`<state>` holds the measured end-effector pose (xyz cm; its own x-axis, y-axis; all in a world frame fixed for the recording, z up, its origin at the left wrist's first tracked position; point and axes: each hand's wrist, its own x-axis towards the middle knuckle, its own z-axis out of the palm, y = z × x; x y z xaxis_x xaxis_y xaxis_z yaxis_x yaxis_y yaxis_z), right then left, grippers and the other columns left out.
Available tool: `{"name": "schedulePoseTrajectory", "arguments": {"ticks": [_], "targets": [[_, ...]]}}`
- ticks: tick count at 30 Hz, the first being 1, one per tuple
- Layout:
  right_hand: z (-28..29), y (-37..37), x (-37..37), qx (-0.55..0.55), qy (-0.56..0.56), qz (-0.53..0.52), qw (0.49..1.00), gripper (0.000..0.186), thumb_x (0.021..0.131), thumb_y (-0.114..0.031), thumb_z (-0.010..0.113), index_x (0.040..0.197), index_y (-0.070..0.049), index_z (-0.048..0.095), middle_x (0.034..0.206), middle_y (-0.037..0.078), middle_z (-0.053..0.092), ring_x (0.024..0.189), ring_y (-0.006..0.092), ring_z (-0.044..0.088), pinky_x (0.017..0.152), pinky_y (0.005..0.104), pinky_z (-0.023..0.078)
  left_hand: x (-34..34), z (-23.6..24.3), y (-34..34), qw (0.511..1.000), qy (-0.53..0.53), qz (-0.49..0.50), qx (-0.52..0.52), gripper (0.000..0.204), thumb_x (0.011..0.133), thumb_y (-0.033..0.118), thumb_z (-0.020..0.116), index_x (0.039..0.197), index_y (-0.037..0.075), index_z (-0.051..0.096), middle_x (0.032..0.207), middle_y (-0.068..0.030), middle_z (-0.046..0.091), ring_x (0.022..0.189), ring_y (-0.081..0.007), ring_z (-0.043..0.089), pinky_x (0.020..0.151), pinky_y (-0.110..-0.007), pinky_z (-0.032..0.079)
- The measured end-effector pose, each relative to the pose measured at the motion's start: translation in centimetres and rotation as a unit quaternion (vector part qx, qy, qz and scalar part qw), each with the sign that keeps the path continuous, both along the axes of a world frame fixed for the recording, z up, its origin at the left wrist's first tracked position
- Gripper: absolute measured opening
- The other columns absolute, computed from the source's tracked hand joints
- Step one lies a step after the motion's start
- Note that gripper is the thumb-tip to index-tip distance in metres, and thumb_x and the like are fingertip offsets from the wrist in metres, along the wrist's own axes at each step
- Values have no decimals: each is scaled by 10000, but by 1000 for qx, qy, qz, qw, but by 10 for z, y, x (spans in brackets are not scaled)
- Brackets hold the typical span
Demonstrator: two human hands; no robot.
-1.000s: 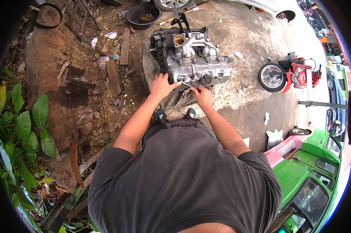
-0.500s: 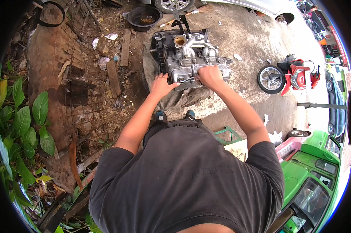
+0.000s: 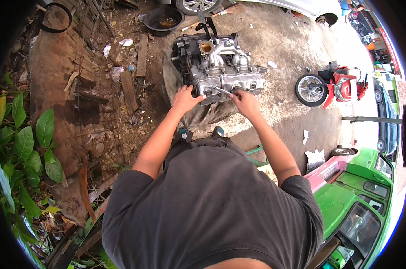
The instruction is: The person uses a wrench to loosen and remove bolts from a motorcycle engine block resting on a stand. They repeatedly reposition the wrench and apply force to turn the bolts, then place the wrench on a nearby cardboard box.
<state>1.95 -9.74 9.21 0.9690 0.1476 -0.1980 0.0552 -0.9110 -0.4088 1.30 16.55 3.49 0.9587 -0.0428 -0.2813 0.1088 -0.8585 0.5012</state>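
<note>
One metal engine (image 3: 221,65) sits on a grimy cloth (image 3: 196,117), just ahead of your shoes (image 3: 218,131). Your left hand (image 3: 185,99), spread rather than gripping, rests on the engine's near left corner, while your right hand (image 3: 247,102) is closed around a slim silver tool (image 3: 223,91) (its far end lies over the engine's near side). A black basin (image 3: 154,31) stands beyond, leftward.

One engine (image 3: 216,71), one tool (image 3: 221,90), two shoes (image 3: 183,133) (image 3: 218,131)
</note>
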Motion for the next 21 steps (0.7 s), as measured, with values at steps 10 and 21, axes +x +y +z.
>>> {"name": "schedulePoseTrajectory", "arguments": {"ticks": [10,21], "targets": [[-107,19,-41,276,70,-112,952,421,912,-427,653,906,-6,666,746,184,631,687,330,584,676,417,460,1,8,-5,1000,18,18,8,1073,736,756,657,1405,-62,471,1455,-282,449,1360,-380,440,1107,-440,383],[-119,18,-33,248,49,-46,966,406,929,-434,626,953,-33,690,757,188,632,719,354,608,674,421,460,-2,4,-8,999,-14,18,50,1028,731,741,673,1392,-28,503,1443,-242,482,1329,-362,482,1080,-441,417]]}}
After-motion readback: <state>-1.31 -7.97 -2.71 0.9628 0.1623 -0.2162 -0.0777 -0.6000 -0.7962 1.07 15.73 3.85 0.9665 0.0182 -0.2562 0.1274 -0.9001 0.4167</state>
